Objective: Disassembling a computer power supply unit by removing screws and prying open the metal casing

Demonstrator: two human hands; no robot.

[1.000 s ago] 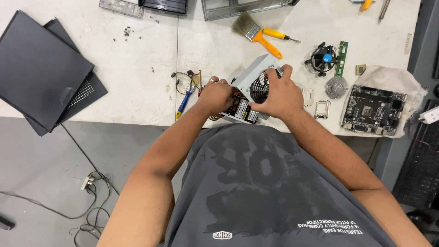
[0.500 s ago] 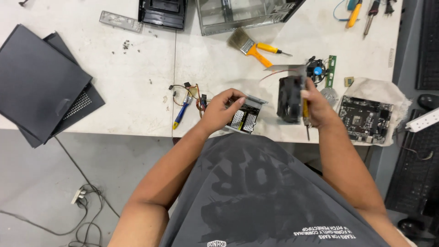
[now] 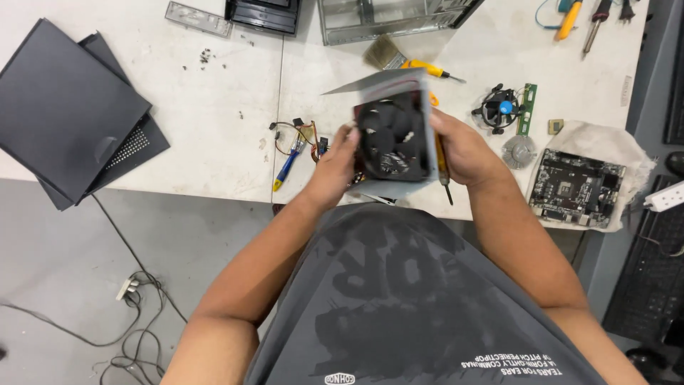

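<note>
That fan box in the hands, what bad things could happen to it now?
The fan box is held up off the table by both hands, so it might slip and drop. The right hand also seems to hold a screwdriver against it, which could poke the fan blades. The left hand's fingers lie close to the open blades too.

White worktable [image 3: 214, 142], grey floor [image 3: 85, 285], loose cables [image 3: 135, 314] below.

The metal box [image 3: 395, 135] with its black plastic fan is looking smooth and dull grey. The motherboard [image 3: 576, 187] on the right is lying on white cloth [image 3: 605, 139].
</note>
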